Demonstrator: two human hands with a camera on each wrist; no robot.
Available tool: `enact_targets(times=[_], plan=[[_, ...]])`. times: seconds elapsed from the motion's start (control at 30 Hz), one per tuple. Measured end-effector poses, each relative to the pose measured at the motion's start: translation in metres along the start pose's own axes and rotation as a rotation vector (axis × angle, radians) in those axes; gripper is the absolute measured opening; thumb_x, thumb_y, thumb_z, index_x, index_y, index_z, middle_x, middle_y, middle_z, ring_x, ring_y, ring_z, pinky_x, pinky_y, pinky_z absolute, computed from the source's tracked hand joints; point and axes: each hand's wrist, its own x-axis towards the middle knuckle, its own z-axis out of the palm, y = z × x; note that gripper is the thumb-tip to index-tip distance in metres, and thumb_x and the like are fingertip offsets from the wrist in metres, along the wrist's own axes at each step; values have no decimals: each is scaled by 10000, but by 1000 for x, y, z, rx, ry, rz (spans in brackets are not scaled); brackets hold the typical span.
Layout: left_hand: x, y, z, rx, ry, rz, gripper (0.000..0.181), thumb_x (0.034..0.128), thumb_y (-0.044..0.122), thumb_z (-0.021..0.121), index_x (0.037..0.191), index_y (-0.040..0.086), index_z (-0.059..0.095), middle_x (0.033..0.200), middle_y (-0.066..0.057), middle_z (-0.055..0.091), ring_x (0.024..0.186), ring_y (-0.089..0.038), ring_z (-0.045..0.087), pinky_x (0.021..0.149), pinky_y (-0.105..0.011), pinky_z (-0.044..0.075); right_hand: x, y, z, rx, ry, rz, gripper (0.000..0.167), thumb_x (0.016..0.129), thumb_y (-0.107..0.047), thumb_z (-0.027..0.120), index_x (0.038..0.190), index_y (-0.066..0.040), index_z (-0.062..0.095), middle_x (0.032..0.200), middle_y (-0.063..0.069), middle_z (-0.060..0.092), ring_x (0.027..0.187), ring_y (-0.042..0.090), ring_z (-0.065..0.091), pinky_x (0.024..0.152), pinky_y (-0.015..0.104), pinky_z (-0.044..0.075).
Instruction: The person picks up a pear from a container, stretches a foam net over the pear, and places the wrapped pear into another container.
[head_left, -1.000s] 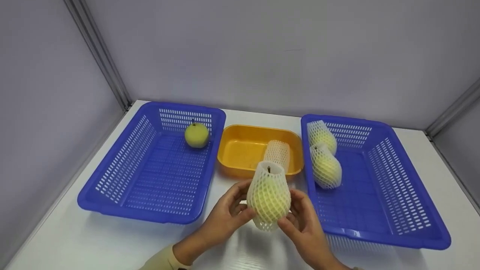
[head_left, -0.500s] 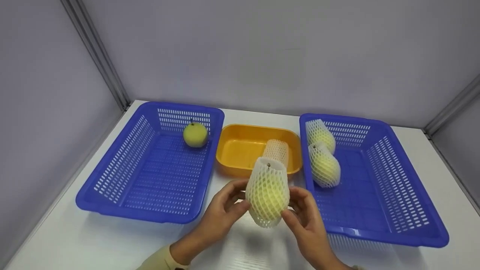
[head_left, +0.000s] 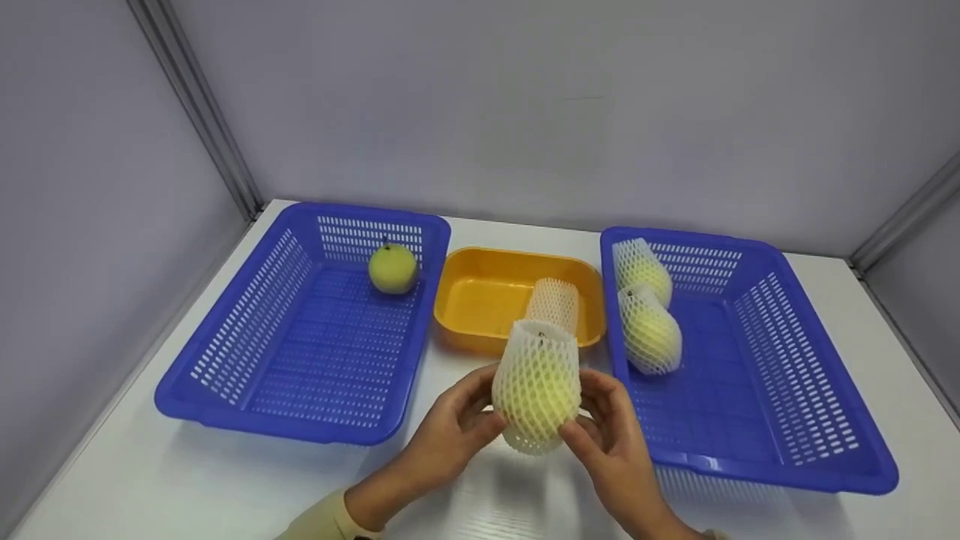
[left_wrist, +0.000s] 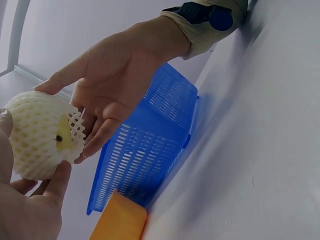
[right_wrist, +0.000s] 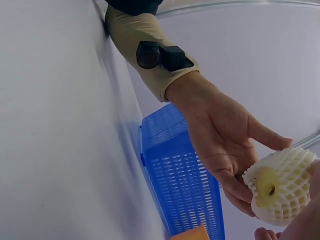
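Note:
A yellow-green pear in a white foam net [head_left: 538, 390] is held up above the white table at the front middle of the head view. My left hand [head_left: 452, 429] grips its left side, thumb toward me and fingers behind. Opposite it, my right hand [head_left: 616, 448] pinches the right side in the same way. The net's open top rises past the pear's stem. In the left wrist view, the pear's bottom [left_wrist: 61, 137] shows through the net's lower opening. Fingertips behind the pear are partly hidden in the head view.
At left, a blue basket [head_left: 281, 433] contains one bare pear [head_left: 393, 268]. An orange tub [head_left: 469, 341] in the middle holds a foam net [head_left: 553, 301]. The right blue basket [head_left: 772, 480] has two netted pears [head_left: 651, 337] along its left wall. Walls stand behind and beside the table.
The netted pear tilts slightly and shifts a little between my hands, its top rising and then dropping back. Both hands keep their hold; the baskets and tub stay put.

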Motion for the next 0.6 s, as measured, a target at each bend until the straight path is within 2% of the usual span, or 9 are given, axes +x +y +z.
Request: enact_targets(times=[0.17,0.27,0.47,0.6], plan=[[0,1,-1,34,64,27,507,1058,209,574,1459,-64,426,1401,-195,522,1259,-287,538,1049,-364,492,0,1,-2,-22,-20,-98,346,1054,25,465,1387,63,375,1361,117,510,1267,146,532,1029,228,465],[2,-1,0,21,69,14,560,1023,207,641,1460,-59,412,1396,-189,510,1258,-288,531,1051,-358,485,-1,2,-3,-8,-62,-115,387,1053,33,452,1423,89,353,1397,96,516,1309,133,514,1055,233,453],[1,-4,1,-42,-19,-41,756,1000,329,672,1518,-97,323,1517,-235,431,1392,-293,454,1121,-334,425,-1,3,-1,59,-86,-34,510,1014,49,524,1457,113,282,1400,116,507,1267,167,542,1030,270,490],[1,-6,1,-60,-26,-34,751,990,310,688,1508,-104,335,1505,-242,444,1382,-289,466,1111,-344,438,0,1,0,33,-43,24,532,1009,27,559,1458,106,286,1405,168,479,1262,172,534,1015,263,494]])
